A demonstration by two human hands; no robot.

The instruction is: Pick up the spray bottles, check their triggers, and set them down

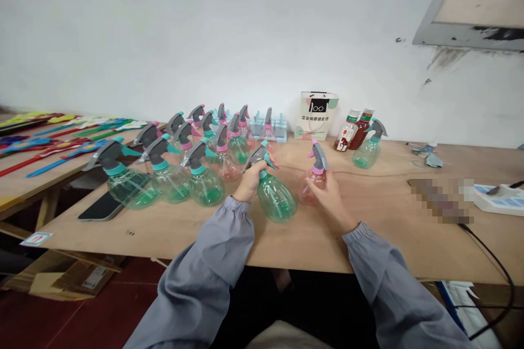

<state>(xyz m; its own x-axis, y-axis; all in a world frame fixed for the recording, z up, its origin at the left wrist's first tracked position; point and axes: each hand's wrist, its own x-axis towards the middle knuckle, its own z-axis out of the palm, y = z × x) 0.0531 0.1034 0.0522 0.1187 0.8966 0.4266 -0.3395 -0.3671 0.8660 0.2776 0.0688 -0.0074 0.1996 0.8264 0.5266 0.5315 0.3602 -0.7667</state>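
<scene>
My left hand (250, 179) is closed around the neck of a green spray bottle (277, 199), whose clear body tilts to the right above the table. My right hand (331, 196) has its fingers around a pink spray bottle (308, 188) with a grey and pink trigger head; the bottle looks upright. To the left stand several more spray bottles, green and pink mixed, such as a green one (206, 185) close to my left sleeve. Another green spray bottle (366, 151) stands alone at the back right.
A phone (100, 208) lies under the leftmost bottles. Along the wall are a pale blue rack (279, 126), a paper bag (309, 126) and two sauce bottles (347, 131). A blurred-out device (440, 199) with a cable and a white tray (497, 203) lie on the right.
</scene>
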